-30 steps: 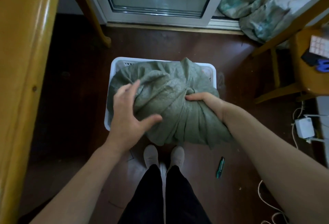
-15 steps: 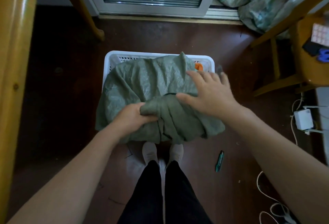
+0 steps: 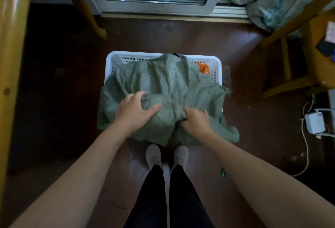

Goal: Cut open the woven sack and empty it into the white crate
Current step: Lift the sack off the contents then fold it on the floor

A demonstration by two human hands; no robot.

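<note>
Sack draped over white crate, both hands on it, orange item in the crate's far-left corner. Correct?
No. Head view: the orange item is in the far-right corner of the white crate, not far-left. The sack draped over it, left hand and right hand on it: correct.

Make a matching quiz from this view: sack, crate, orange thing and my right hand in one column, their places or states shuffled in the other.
1 woven sack
2 white crate
3 orange thing
4 right hand

A grips bunched sack fabric
B on the floor, mostly covered
C in the crate's far right corner
D draped over the crate

Pairs: 1-D, 2-B, 3-C, 4-A
</note>
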